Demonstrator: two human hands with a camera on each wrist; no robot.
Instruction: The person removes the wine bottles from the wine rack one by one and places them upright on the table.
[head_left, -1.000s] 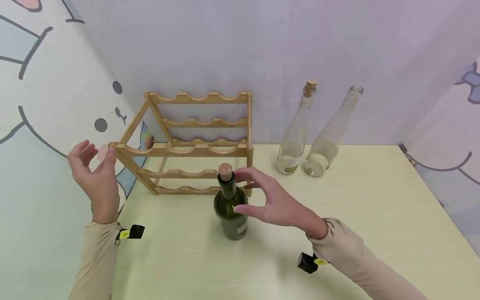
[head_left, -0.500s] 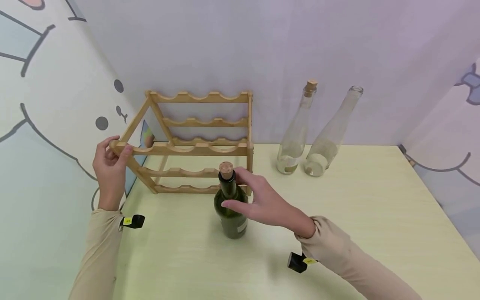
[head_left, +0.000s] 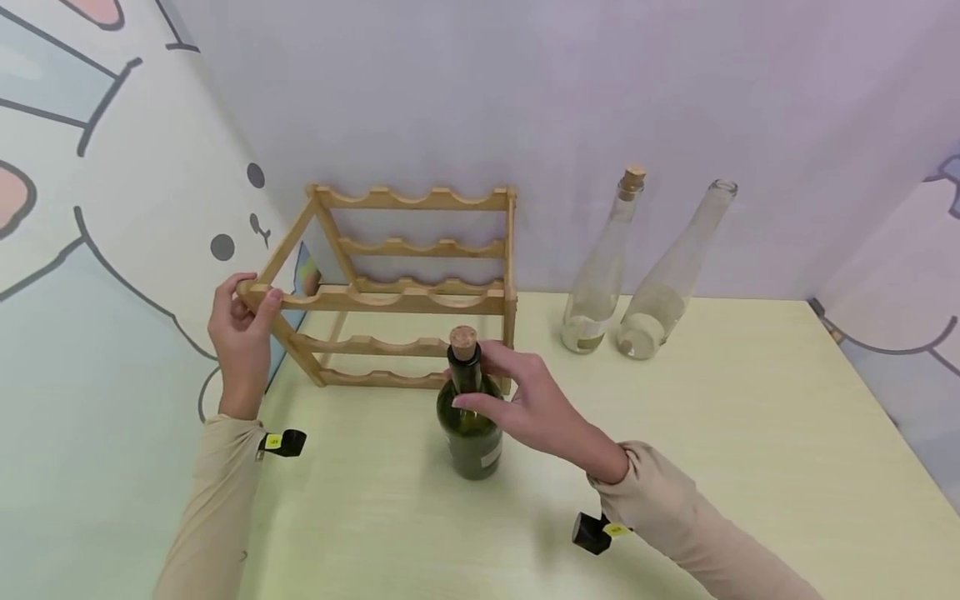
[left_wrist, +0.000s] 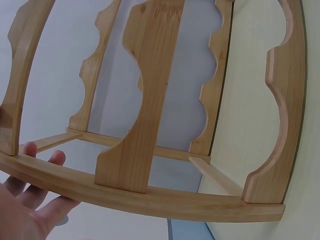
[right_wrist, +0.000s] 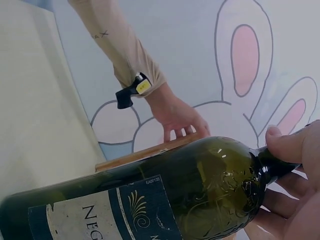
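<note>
A dark green wine bottle [head_left: 474, 454] with a cork [head_left: 462, 340] in its mouth stands upright on the table. My right hand [head_left: 536, 404] holds it by the neck, thumb in front and fingers behind; the right wrist view shows its label [right_wrist: 107, 215]. Behind the bottle is a wooden wine rack [head_left: 405, 300] with scalloped rails. My left hand [head_left: 243, 337] grips the rack's upper front left corner. Up close in the left wrist view, the fingers [left_wrist: 57, 158] reach round the side post.
Two clear glass bottles stand at the back right of the table [head_left: 750, 433]: a corked bottle [head_left: 596, 292] and an uncorked bottle [head_left: 671, 283], which appears to lean. A wall [head_left: 135, 250] with cartoon drawings runs close along the left.
My left hand has moved right onto the rack's corner and grips it. The right hand has closed in on the bottle's neck. The view has shifted slightly left.
</note>
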